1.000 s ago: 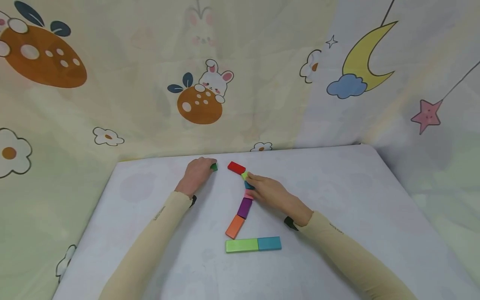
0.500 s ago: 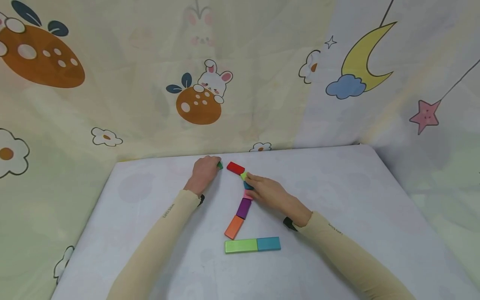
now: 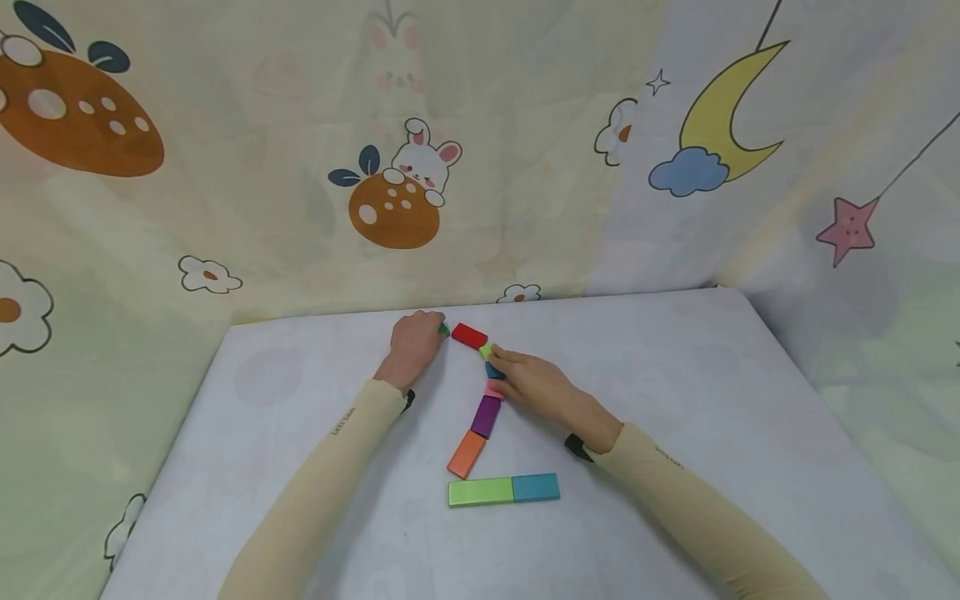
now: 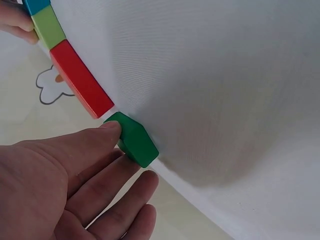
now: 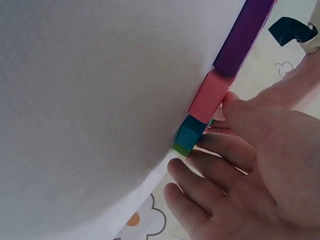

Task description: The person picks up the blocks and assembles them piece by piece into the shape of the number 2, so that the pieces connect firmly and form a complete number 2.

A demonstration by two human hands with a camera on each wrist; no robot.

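Observation:
My left hand (image 3: pixel 415 343) pinches a small green angled block (image 4: pixel 135 140) between thumb and fingers at the table's far side. The block is close to the end of a red block (image 3: pixel 469 336), with a narrow gap in the left wrist view. From the red block a curved row runs toward me: a yellow-green block (image 4: pixel 49 27), a teal block (image 5: pixel 191 131), a pink block (image 5: pixel 210 95), a purple block (image 3: pixel 487 416) and an orange block (image 3: pixel 467 454). My right hand (image 3: pixel 538 387) rests along the row's right side, its extended fingers and thumb touching the pink and teal blocks.
A long light green block (image 3: pixel 480 492) and a blue block (image 3: pixel 536 487) lie end to end below the orange one. The white table (image 3: pixel 660 375) ends at a far edge just behind the left hand. A printed cloth (image 3: pixel 540 167) hangs behind it.
My left hand has moved right with the green block, narrowing the gap to the red block. My right hand stays at the row.

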